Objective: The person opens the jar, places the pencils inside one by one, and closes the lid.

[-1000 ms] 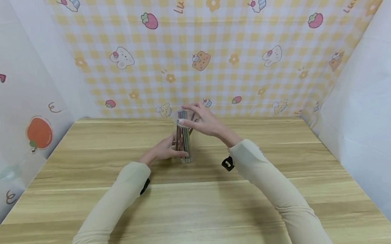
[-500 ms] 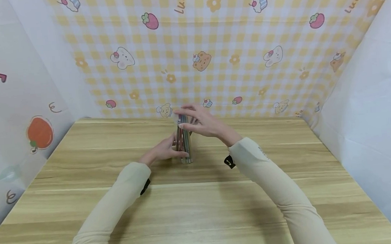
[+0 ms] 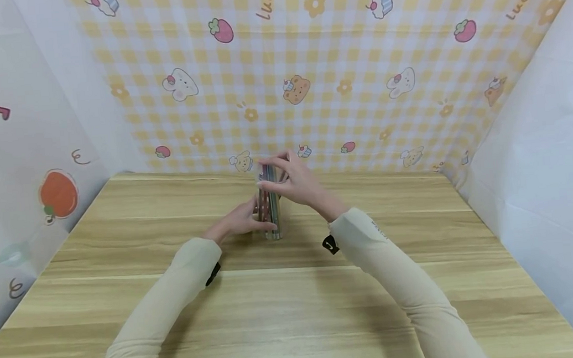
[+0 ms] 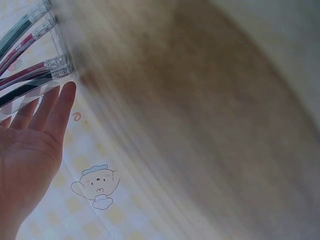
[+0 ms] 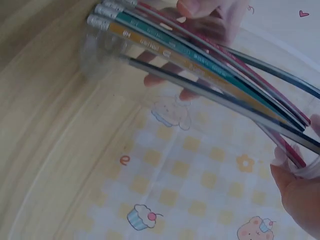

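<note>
A clear plastic pencil tube [image 3: 273, 224] stands upright at the back of the table, with several pencils [image 5: 200, 75] inside, their eraser ends down. In the head view my left hand [image 3: 241, 220] grips the tube low from the left, its thumb across the front. The left wrist view shows the left palm [image 4: 30, 150] with fingers along the tube. My right hand [image 3: 299, 183] pinches the tube's top end, thumb in front and fingers over the far side. Part of the right hand [image 5: 305, 200] sits by the clear rim in the right wrist view. Whether a separate lid is there, I cannot tell.
A wooden table [image 3: 276, 313] spreads under both arms. Behind it hangs a yellow checked cloth [image 3: 338, 59] with cartoon prints, close behind the tube. White sheets stand at the left [image 3: 9, 137] and right [image 3: 548, 144].
My right hand's fingers and thumb have shifted slightly left over the tube's top, and the right wrist has dropped a little. The left hand and the tube have stayed in place.
</note>
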The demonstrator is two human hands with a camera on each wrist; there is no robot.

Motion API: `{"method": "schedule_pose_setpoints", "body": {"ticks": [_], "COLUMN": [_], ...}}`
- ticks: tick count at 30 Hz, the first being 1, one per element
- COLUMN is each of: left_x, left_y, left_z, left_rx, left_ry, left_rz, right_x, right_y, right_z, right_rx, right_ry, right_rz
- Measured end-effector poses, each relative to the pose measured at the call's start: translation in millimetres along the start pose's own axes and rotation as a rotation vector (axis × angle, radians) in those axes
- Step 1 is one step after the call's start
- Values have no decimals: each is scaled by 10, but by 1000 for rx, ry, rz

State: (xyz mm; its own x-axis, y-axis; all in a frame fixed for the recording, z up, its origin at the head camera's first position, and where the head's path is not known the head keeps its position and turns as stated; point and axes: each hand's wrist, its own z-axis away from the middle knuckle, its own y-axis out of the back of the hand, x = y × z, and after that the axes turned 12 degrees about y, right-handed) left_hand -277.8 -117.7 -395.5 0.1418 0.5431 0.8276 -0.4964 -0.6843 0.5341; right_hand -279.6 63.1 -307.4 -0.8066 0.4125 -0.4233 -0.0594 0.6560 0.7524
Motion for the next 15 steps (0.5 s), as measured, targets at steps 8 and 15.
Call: {"method": "schedule_pose_setpoints", "body": {"ticks": [8,15], "left_x": [-3,-62], "left_y": [1,-9], "left_z": [-20,-55], "left_rx": [-2,8], "left_ry": [2,20], "left_rz": [9,9], "right_x": [-19,1], "right_y": [-33,-1], "right_z": [-2,24], "right_rx": [60,5], "right_ry": [5,-8], "right_rz": [4,-29]}}
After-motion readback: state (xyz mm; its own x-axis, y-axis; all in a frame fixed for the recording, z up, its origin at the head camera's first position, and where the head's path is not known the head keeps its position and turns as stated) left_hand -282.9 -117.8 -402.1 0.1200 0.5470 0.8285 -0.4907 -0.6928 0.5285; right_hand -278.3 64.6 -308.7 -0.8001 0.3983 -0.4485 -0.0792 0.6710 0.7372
